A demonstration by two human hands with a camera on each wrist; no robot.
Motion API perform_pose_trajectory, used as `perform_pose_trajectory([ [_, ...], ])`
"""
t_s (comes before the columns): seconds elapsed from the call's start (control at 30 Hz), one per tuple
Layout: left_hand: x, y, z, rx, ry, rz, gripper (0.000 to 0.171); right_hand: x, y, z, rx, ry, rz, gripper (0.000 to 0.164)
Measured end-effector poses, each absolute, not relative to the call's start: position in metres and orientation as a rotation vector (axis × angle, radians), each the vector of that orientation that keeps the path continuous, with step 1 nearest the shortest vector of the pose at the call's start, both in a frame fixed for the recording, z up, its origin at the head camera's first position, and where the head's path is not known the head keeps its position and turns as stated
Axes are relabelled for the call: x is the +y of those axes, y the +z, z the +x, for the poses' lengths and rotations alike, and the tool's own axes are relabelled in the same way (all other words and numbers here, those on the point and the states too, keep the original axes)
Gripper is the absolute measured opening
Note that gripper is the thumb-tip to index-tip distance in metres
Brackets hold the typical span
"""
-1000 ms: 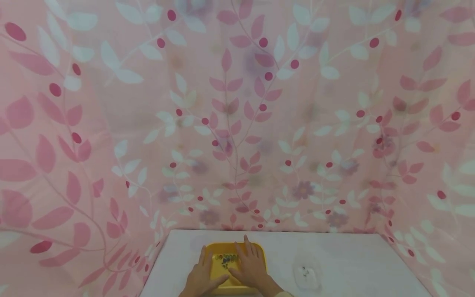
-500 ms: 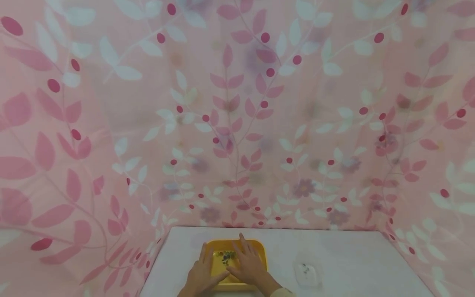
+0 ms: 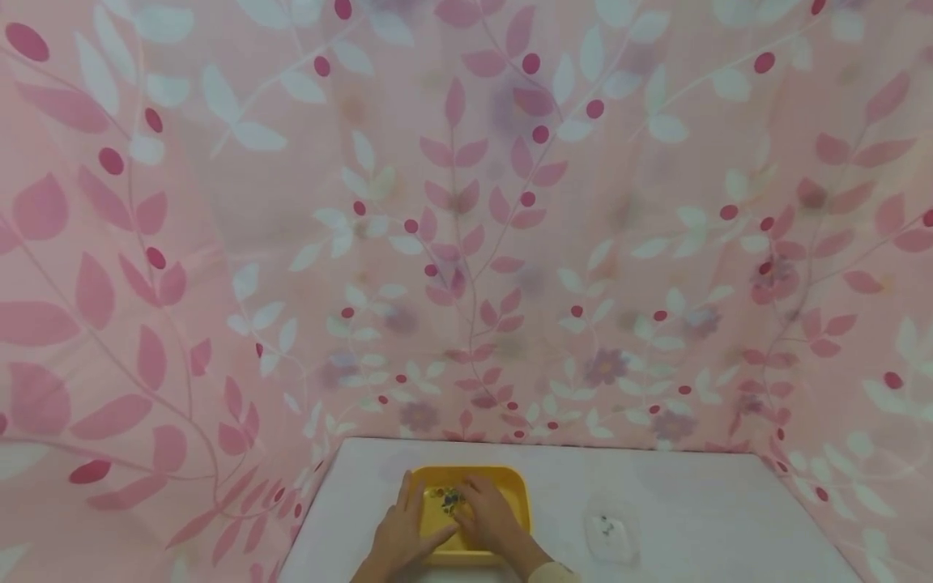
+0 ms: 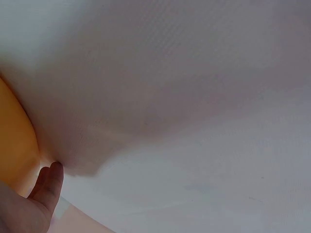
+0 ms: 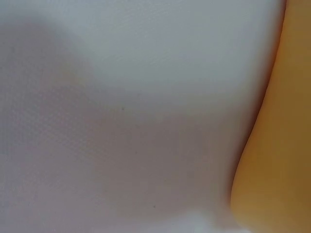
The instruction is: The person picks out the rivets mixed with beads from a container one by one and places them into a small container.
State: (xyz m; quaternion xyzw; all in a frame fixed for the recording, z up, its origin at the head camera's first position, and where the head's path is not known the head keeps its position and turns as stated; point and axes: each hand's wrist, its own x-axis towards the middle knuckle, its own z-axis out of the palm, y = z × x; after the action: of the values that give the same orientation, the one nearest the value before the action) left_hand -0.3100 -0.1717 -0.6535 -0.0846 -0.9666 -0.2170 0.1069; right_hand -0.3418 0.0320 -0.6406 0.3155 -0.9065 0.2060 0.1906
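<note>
A: Nearest items first. What do we list?

B: One left grip [image 3: 402, 529]: bare hand, fingers straight and spread wide, holding nothing we can see, at the left side of a yellow tray [image 3: 461, 558]. One right grip [image 3: 492, 516]: bare hand, fingers bent down into the tray; whether they pinch anything, we cannot tell.

A: And the goods?

B: Small pieces [image 3: 449, 500], dark and shiny, too small for us to count; loose cluster on the tray's floor, toward its far wall, just beside the right fingertips.

A: Step in hand?

B: Fingertip handling of the pieces, we judge, unfinished. Next move, in our view, calls for a light pinch or short sweep on the right, with the left guarding the rim.

A: Edges and room?

B: Raised tray walls limit us sideways; we would lift over them. To the right, well apart: one clear dish [image 3: 615, 546], a few dark bits [image 3: 605, 527] inside. Between them, white bench [image 3: 557, 506], giving us sideways room. Farthest: the bench's back edge, then pink leaf-patterned cloth [image 3: 503, 263], our limit for reaching.
</note>
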Motion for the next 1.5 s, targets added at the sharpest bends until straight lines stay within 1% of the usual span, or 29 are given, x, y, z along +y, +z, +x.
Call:
perform_pose_trajectory([
  [0.27,-0.172,-0.654,-0.311,-2.86,-0.656,-0.267,0.105,0.027,-0.649,-0.344,-2.581,0.68,0.912,0.035],
  [0.6,-0.169,-0.653,-0.308,-2.82,-0.67,-0.309,0.105,0.027,-0.648,-0.345,-2.687,0.704,0.941,0.033],
  [0.87,-0.166,-0.655,-0.307,-2.876,-0.682,-0.299,0.107,0.027,-0.653,-0.346,-2.75,0.738,0.94,0.021],
  [1.07,-0.167,-0.651,-0.308,-2.859,-0.66,-0.293,0.106,0.026,-0.652,-0.349,-2.717,0.801,0.991,0.015],
  [1.27,-0.169,-0.653,-0.31,-2.874,-0.662,-0.262,0.106,0.025,-0.649,-0.35,-2.685,0.735,1.055,0.007],
  [1.33,-0.169,-0.654,-0.311,-2.877,-0.667,-0.258,0.107,0.024,-0.647,-0.35,-2.685,0.743,1.053,0.008],
  [1.5,-0.17,-0.655,-0.312,-2.859,-0.669,-0.284,0.105,0.019,-0.649,-0.35,-2.742,0.829,0.974,0.015],
])
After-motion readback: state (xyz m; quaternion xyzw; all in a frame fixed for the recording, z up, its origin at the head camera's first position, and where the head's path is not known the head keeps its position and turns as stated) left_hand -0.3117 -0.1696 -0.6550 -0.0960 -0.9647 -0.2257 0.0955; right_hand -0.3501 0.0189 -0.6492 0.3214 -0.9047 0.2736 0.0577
